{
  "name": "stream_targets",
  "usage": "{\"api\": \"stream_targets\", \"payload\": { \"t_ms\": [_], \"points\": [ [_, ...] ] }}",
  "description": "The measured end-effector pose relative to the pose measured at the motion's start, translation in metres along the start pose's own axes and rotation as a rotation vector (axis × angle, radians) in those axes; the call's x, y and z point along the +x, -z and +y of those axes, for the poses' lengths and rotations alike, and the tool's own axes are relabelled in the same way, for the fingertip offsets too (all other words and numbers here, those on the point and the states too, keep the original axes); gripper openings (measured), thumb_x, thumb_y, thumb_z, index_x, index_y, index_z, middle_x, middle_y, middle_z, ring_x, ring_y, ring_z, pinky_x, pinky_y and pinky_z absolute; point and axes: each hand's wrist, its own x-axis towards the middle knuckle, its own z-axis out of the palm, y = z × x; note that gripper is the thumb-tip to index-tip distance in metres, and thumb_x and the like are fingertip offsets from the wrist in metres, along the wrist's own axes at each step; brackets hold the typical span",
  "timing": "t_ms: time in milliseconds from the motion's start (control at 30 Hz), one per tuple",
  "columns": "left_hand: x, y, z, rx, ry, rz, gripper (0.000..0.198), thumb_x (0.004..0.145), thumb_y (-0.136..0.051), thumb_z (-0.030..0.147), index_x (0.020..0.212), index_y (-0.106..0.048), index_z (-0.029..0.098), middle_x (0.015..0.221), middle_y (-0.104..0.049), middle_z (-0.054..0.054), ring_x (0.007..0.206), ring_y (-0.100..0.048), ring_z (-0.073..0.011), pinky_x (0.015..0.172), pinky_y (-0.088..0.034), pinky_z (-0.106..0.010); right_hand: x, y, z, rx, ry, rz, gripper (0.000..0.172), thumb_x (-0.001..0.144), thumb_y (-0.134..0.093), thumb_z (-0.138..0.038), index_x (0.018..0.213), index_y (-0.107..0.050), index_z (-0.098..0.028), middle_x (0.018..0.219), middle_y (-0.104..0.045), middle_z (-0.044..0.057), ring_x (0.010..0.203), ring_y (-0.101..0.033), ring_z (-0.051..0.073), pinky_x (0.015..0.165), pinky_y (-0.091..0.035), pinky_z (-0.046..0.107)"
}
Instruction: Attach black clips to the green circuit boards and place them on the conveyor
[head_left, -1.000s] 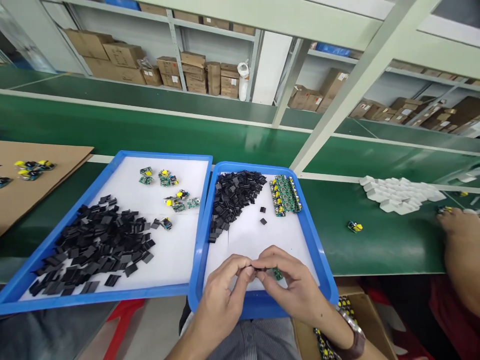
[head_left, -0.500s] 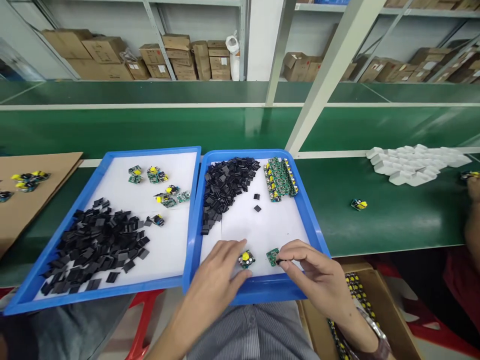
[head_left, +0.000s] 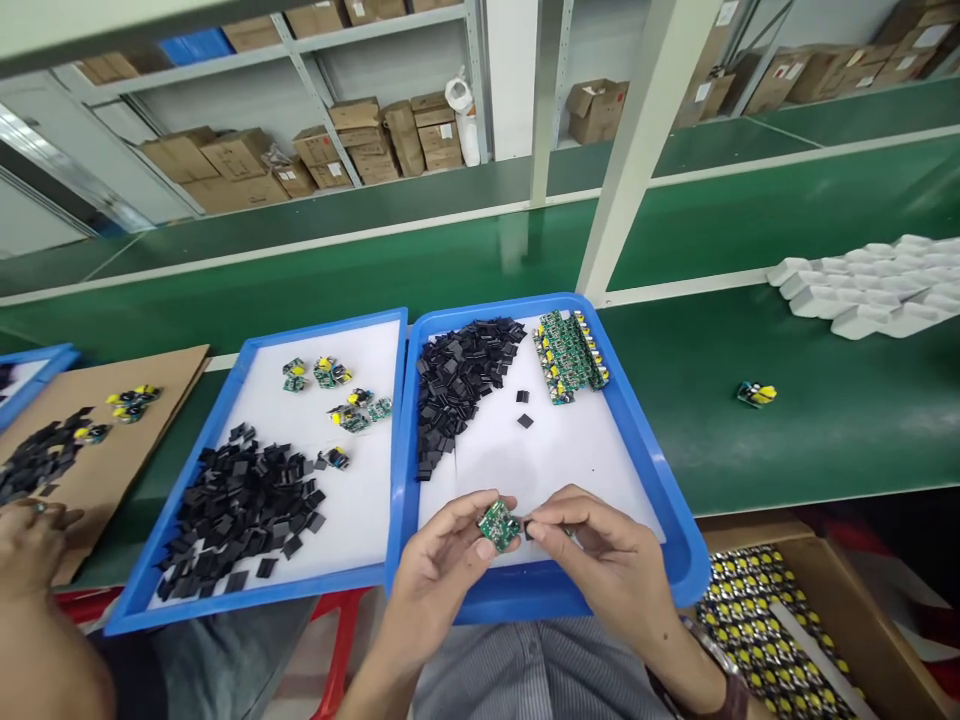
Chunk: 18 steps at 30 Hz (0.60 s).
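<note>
Over the front of the right blue tray (head_left: 690, 570), my left hand (head_left: 439, 580) grips a small circuit board (head_left: 498, 524) between thumb and fingers, its green side facing up. My right hand (head_left: 611, 555) pinches a small black piece (head_left: 529, 530) between thumb and index finger, just right of that board. Whether the two touch I cannot tell. A bit of green shows behind my right fingers, mostly hidden. Farther back in this tray lie a heap of black square pieces (head_left: 465, 380), two loose black squares and rows of circuit boards (head_left: 570, 355).
The left blue tray (head_left: 255, 600) holds black pieces and several boards. Another person's hand (head_left: 34, 540) rests by the cardboard sheet (head_left: 150, 460). One board (head_left: 756, 393) and white honeycomb trays (head_left: 885, 290) lie on the green bench. A carton (head_left: 862, 610) of boards stands below right; a post (head_left: 637, 150) rises behind.
My left hand has lifted the board from the tray, and its green side now shows. My right hand has brought the black piece left, close to it. The view has tilted and swung left.
</note>
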Motion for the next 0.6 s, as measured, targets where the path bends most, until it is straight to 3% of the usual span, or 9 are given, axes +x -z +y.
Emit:
{"api": "stream_targets", "payload": {
  "t_ms": [167,267,433,600],
  "points": [
    [0.002,-0.007,0.004,0.105,-0.124,-0.016,0.033,0.102,-0.063,0.013,0.131,-0.065,0.028,0.142,-0.063,-0.006,0.126,-0.065,-0.0161,0.108,-0.054,-0.026,0.0,-0.004,0.0,0.023,-0.042,-0.001,0.024,0.097,-0.069,-0.013,0.112,-0.078,-0.029,0.099,-0.072,0.003,0.087,-0.071,0.012,0.075,-0.061,0.023],
    [0.001,-0.008,0.002,0.104,-0.152,-0.019,0.032,0.101,-0.063,0.011,0.129,-0.065,0.028,0.138,-0.065,-0.006,0.126,-0.065,-0.0164,0.106,-0.055,-0.027,-0.003,-0.003,0.0,-0.03,-0.082,0.006,0.017,0.096,-0.071,-0.015,0.106,-0.077,-0.027,0.092,-0.071,0.001,0.084,-0.07,0.011,0.074,-0.058,0.022],
    [-0.002,0.0,-0.005,0.086,-0.07,-0.009,0.03,0.109,-0.052,0.026,0.137,-0.064,0.029,0.142,-0.058,-0.01,0.092,-0.07,-0.0133,0.085,-0.06,-0.03,-0.002,-0.002,-0.003,-0.124,0.074,-0.011,0.024,0.095,-0.068,-0.006,0.11,-0.075,-0.024,0.099,-0.071,0.004,0.094,-0.07,0.013,0.08,-0.058,0.026],
    [-0.004,0.004,-0.007,-0.041,0.014,-0.139,0.049,0.104,-0.062,0.023,0.15,-0.056,0.037,0.148,-0.051,-0.01,0.09,-0.064,-0.0101,0.076,-0.059,-0.025,0.001,-0.005,-0.007,-0.203,0.173,-0.059,0.029,0.094,-0.067,-0.001,0.114,-0.072,-0.021,0.102,-0.071,0.003,0.096,-0.07,0.011,0.082,-0.058,0.023]
  ]
}}
